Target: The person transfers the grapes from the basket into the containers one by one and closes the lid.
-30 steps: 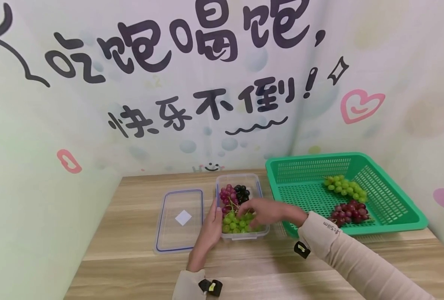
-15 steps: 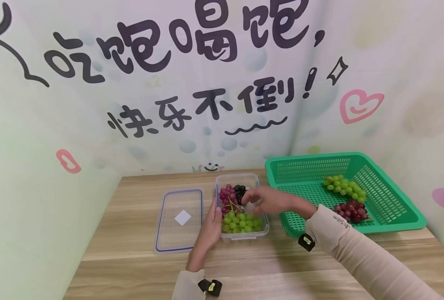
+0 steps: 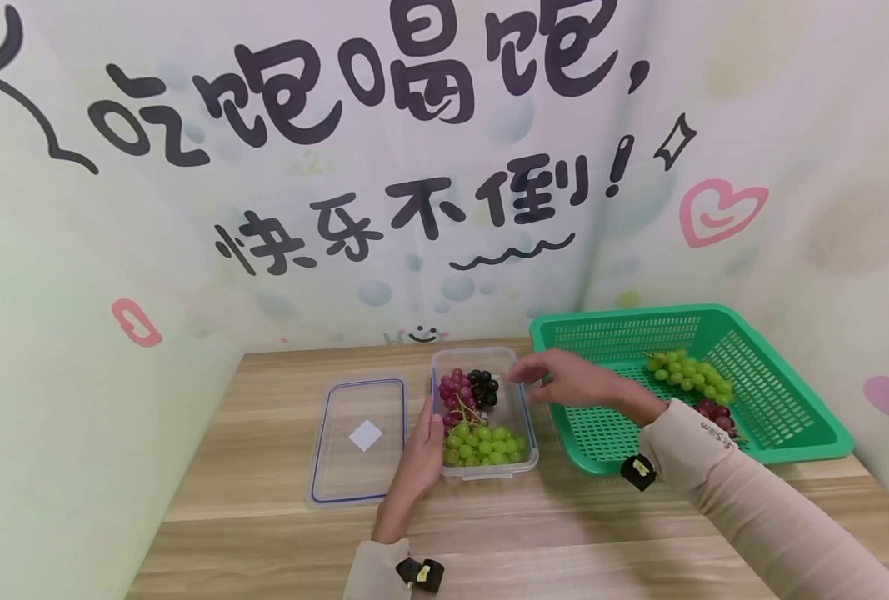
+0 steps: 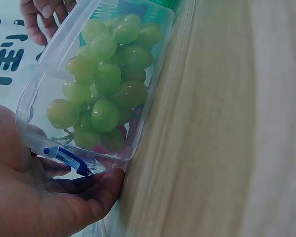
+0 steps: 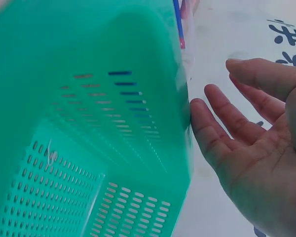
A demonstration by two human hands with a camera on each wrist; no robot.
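Observation:
In the head view my left hand holds the left side of a clear plastic food container. Inside lie green grapes at the front, pinkish-red grapes at the back left and black grapes beside them. The left wrist view has the green grapes seen through the container wall, my fingers bent at its blue-edged clip. My right hand holds nothing; it hovers between the container and the green basket. In the right wrist view its fingers are spread loosely beside the basket's rim.
The container's lid, with a blue seal and a white label, lies on the wooden table left of the container. In the basket are green grapes and dark red grapes, partly hidden by my right sleeve. A printed curtain hangs behind.
My right hand has risen from the green grapes in the container and moved right to the basket's left rim. The green grapes lie uncovered; my left hand has stayed put.

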